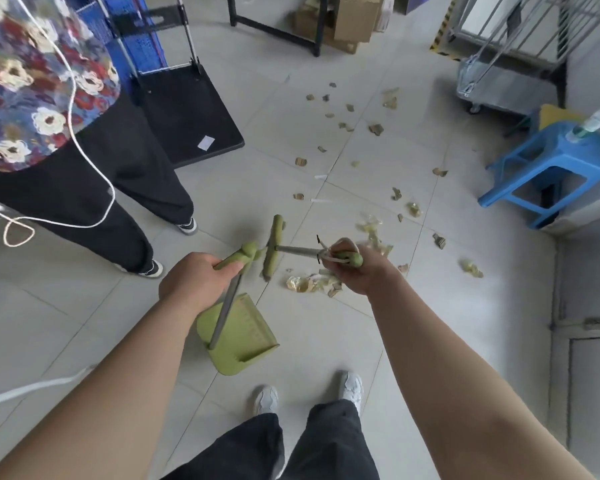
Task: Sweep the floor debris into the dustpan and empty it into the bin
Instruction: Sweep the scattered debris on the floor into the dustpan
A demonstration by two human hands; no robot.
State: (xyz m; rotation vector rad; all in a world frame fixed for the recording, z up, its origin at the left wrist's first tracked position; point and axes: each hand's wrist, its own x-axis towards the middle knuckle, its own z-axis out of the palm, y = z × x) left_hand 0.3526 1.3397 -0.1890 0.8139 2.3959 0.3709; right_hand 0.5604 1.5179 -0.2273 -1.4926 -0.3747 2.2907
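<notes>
Left hand (194, 278) clasps the metal pole of a ribbed green plastic dustpan (246, 341); right hand (359, 271) clasps the broom (273, 247) — crumpled scraps (303, 284) beside that hand.

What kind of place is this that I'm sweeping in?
Probably a storeroom or warehouse back room: stacked cardboard boxes under a black-framed table, a black platform trolley loaded with blue crates, and a metal wire cart.

Bystander's legs (94, 188) left, blue stool (548, 168) right.
</notes>
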